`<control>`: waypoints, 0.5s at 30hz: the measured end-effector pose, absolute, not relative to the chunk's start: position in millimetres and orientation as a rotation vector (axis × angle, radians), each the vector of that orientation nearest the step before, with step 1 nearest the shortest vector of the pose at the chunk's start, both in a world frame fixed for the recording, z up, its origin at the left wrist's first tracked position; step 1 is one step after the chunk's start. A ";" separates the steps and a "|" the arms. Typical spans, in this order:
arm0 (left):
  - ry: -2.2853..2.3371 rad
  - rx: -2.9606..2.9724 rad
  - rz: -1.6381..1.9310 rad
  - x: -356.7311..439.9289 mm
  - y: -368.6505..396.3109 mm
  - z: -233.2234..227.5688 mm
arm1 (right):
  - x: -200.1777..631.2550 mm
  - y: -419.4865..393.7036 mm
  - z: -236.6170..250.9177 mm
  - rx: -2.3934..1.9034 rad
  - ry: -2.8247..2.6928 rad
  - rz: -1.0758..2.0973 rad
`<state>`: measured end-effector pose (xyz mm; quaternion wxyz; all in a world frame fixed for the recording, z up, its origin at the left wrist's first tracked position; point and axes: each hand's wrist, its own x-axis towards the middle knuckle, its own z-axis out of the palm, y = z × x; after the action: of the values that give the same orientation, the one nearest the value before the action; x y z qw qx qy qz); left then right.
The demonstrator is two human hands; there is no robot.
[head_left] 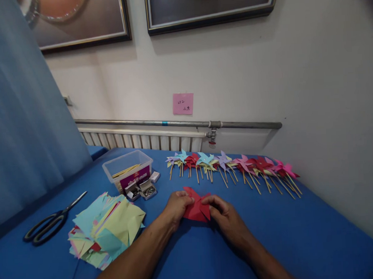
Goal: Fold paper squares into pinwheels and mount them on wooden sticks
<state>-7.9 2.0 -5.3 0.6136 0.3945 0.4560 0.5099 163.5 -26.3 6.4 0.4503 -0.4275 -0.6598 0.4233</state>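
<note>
A red paper pinwheel [196, 213], partly folded, is held between my two hands above the blue table. My left hand [177, 206] pinches its left side, thumb over the centre where a blade is folded in. On the other side, the fingers of my right hand [223, 212] grip a right-hand blade near the middle. No stick shows on this pinwheel. A pile of cut coloured paper squares [116, 222] lies left of my left forearm. Beyond my hands rests a row of finished pinwheels [223, 160] on thin wooden sticks.
A clear plastic box [128, 167] with wooden sticks [125, 171] stands at the back left. Before it are two small open boxes of pins [148, 190] and a small white box [155, 177]. Black-handled scissors [55, 219] lie far left. A radiator [143, 141] lines the wall.
</note>
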 end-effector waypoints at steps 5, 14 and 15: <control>1.073 0.936 1.133 -8.2 3.5 -7.3 | 165.7 -25.3 7.3 -1.086 -1.615 1.135; 1.069 0.940 1.108 -6.5 -1.4 1.4 | 165.9 -24.9 8.7 -1.046 -1.664 1.116; 1.057 0.927 1.106 -5.8 -2.4 3.1 | 165.0 -24.8 8.2 -1.042 -1.644 1.115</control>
<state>-5.8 -2.4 3.1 0.6261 0.4043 0.4607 0.4820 165.0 -24.8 8.2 0.4346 -0.4183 -0.6601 0.4477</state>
